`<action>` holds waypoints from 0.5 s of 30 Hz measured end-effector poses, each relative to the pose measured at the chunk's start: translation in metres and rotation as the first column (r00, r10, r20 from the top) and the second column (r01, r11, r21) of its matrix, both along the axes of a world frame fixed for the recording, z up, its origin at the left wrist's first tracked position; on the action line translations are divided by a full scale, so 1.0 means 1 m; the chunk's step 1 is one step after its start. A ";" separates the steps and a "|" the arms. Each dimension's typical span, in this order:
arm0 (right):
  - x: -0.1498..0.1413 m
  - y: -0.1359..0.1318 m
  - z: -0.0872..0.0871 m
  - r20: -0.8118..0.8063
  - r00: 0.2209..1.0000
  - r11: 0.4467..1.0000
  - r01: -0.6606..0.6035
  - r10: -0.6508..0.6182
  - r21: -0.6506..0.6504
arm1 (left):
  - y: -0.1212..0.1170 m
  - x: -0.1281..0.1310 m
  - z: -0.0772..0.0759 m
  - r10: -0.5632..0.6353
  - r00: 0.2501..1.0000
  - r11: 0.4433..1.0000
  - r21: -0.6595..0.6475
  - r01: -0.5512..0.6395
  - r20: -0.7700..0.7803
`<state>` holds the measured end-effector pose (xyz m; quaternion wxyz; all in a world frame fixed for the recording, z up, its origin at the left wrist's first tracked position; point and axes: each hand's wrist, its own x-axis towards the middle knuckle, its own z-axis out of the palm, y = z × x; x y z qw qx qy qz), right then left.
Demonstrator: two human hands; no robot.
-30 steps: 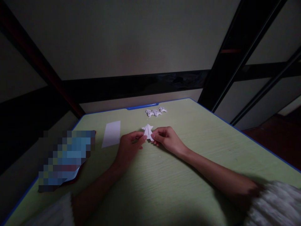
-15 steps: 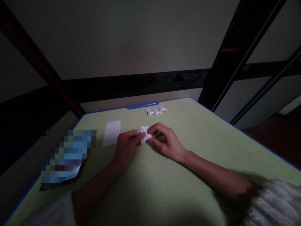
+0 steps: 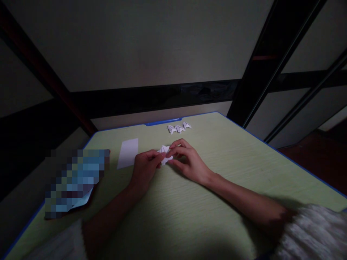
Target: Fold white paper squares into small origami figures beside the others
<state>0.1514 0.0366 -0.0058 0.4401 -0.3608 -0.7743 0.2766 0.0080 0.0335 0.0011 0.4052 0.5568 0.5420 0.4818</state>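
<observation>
A small white origami figure (image 3: 164, 149) with pointed corners and crease lines is between my hands, low over the table. My left hand (image 3: 145, 168) pinches its left side, thumb on top and the other fingers mostly beneath or behind it. From the right, my right hand (image 3: 191, 160) has its thumb at the figure's right edge and its index finger over the top face, closed loosely on it. The remaining right fingers arch above, and they hide part of the paper.
Three similar white origami figures (image 3: 179, 128) stand in a row farther back. A flat white paper sheet (image 3: 128, 153) lies left of my hands. Nearer on the left is a blurred-out tablet-like object (image 3: 86, 200) with a dark red edge. The greenish table (image 3: 244, 155) has a blue rim; panels rise behind it.
My right index finger has moved left from the figure's right edge onto its top face, and the right fingers have spread a little. My left hand keeps its pinch.
</observation>
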 end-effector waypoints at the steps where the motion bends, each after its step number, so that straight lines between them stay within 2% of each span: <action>1: 0.000 0.000 0.000 -0.006 1.000 1.000 -0.001 0.001 0.006 | 0.000 0.000 0.000 0.002 1.000 1.000 0.001 -0.002 -0.002; 6: -0.002 0.002 0.001 -0.067 0.998 1.000 -0.019 0.021 0.022 | -0.001 0.000 0.002 0.028 1.000 1.000 -0.008 -0.028 -0.004; 10: -0.004 0.005 -0.001 -0.185 0.983 0.991 -0.026 0.001 -0.132 | -0.002 0.000 0.003 -0.017 1.000 1.000 -0.017 0.017 -0.005; 15: -0.006 0.008 -0.002 -0.322 0.946 0.932 -0.082 -0.039 -0.354 | -0.002 0.000 0.003 -0.068 0.998 0.998 0.007 0.068 -0.019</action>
